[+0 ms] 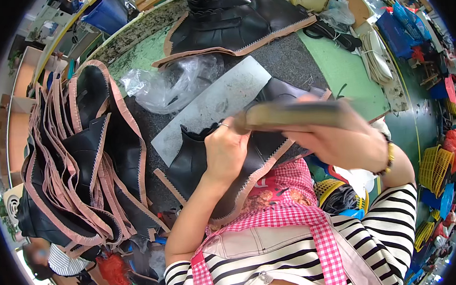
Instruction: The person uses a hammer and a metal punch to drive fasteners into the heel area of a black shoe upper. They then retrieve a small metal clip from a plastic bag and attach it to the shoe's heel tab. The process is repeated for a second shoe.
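Note:
A black leather boot upper (187, 166) with a scalloped edge and a pinkish zigzag-cut border lies in front of me, partly on a grey flat plate (210, 107). My left hand (226, 152), with a ring on it, is closed at the upper's scalloped edge, fingertips pressed together there. Above the upper, my right hand (337, 141) grips a brown bar-shaped tool (294, 115), smeared by motion. The tool's near end reaches just beside my left fingertips, and its exact kind is not clear. My right fingers wrap it from below.
Many stacked black uppers (67, 168) with pinkish borders stand at the left. More uppers (231, 30) lie at the far side. A clear plastic bag (177, 85) rests beyond the plate. Black-handled scissors (333, 34) and a white cord bundle (375, 63) are at far right.

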Available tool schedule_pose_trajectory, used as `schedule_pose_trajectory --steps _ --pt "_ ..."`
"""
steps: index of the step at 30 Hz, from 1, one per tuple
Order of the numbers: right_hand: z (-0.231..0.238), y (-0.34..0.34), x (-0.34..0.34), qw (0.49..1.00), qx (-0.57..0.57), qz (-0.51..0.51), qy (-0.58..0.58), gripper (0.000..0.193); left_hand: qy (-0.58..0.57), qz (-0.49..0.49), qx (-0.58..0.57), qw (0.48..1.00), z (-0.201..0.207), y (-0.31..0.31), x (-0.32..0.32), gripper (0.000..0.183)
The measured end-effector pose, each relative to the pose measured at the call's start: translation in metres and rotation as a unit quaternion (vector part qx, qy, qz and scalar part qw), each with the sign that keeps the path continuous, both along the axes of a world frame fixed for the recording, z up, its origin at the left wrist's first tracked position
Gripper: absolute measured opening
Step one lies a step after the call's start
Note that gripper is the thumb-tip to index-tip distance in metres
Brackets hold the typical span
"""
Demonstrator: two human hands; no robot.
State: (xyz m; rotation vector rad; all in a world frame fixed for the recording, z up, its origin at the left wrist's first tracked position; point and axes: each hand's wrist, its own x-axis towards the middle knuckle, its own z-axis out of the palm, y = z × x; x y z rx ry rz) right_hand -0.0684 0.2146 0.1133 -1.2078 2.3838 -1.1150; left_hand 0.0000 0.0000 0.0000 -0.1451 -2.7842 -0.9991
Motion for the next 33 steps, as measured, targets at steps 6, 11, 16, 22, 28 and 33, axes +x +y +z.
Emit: schedule_pose_trajectory --steps 6,11,16,22,28,33 --pt "-0.029 0.015 -0.007 0.994 0.082 -0.06 0.036 0.022 -0.051 0.074 0.396 0.914 0.012 -0.001 0.002 0.011" --pt "-0.048 0.005 0.004 0.993 0.117 0.017 0.023 0.025 -0.05 0.086 0.269 0.958 0.029 -0.015 0.022 0.01" --pt "-0.06 -0.003 0.002 0.989 0.142 0.034 0.015 0.028 -0.086 0.116 0.303 0.942 0.0 -0.022 0.02 0.011" --pt "-0.056 -0.005 0.0 0.989 0.145 0.041 0.013 0.028 -0.086 0.12 0.296 0.944 0.002 -0.021 0.019 0.01" --pt "-0.034 -0.008 -0.007 0.992 0.115 0.031 0.031 0.024 -0.041 0.096 0.166 0.981 0.0 -0.018 0.014 0.008" --pt "0.003 -0.016 -0.001 0.987 -0.118 0.018 0.104 0.023 0.049 0.052 0.023 0.997 0.006 -0.013 0.013 0.008"
